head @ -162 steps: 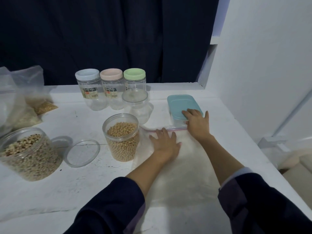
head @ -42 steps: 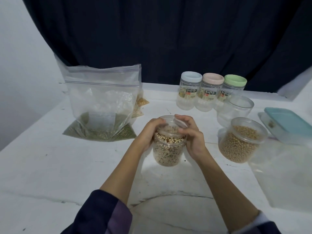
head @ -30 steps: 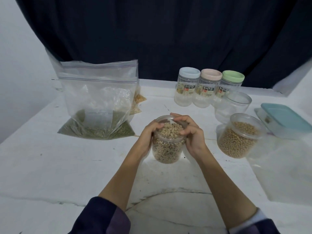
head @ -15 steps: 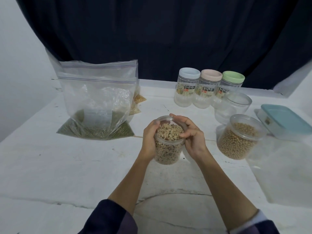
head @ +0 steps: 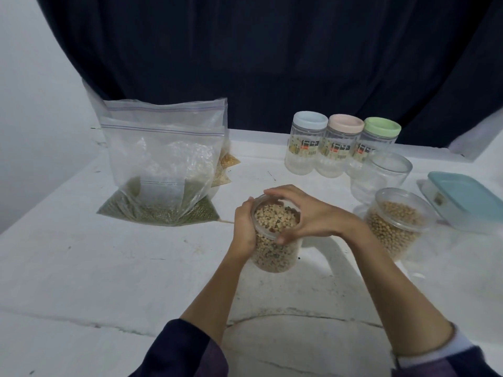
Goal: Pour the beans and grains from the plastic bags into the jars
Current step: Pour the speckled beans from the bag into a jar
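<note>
Head view: mixed-bean jar stands upright on the desk, centre, long axis vertical, mouth up, filled nearly to the rim. Left hand wraps the jar's left wall, fingers curled round the body and gripping it. Right hand arches over the mouth from the right, fingers over the far rim, thumb on the near rim, pinching what looks like a clear lid at the top; lid itself too transparent to be sure. So both hands are clamped on this jar, left low on the side, right on top. Key relation: the rim sits directly under the right hand, turn axis is straight up through the jar, left hand braces against the twist. Judgement: this jar's fill is done and closing is the step in hand. Soy jar is full, lidless, just right of the right forearm, so right hand is nearer to it. Empty clear jar sits behind it. Three capped jars stand in a row at the back, touching. Green-bean bag stands upright at left, well apart from the hands, nearer the left hand; more bags behind it hold yellowish grain. Blue-lid box at far right. Risk: a tilt while twisting would spill beans.
</note>
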`<control>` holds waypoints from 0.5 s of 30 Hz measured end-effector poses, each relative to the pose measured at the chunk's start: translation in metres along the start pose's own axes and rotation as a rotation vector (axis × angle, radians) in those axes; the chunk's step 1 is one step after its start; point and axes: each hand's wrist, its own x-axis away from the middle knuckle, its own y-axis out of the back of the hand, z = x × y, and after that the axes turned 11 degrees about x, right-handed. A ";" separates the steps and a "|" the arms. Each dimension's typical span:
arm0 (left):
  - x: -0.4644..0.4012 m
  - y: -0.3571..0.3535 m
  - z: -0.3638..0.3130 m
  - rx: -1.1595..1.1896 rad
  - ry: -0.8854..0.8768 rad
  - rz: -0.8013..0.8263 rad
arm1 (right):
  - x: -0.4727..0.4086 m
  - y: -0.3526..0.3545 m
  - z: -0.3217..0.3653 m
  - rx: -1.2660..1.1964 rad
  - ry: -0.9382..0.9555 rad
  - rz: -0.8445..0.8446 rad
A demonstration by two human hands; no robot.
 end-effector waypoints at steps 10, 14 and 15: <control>0.003 -0.012 0.014 0.195 0.040 -0.149 | -0.002 -0.049 0.048 0.271 -0.562 -0.544; 0.001 -0.013 0.015 0.158 0.054 -0.256 | 0.006 -0.013 0.048 0.487 -0.617 -0.440; 0.000 -0.013 0.015 0.155 0.046 -0.276 | 0.011 -0.001 0.044 0.494 -0.620 -0.464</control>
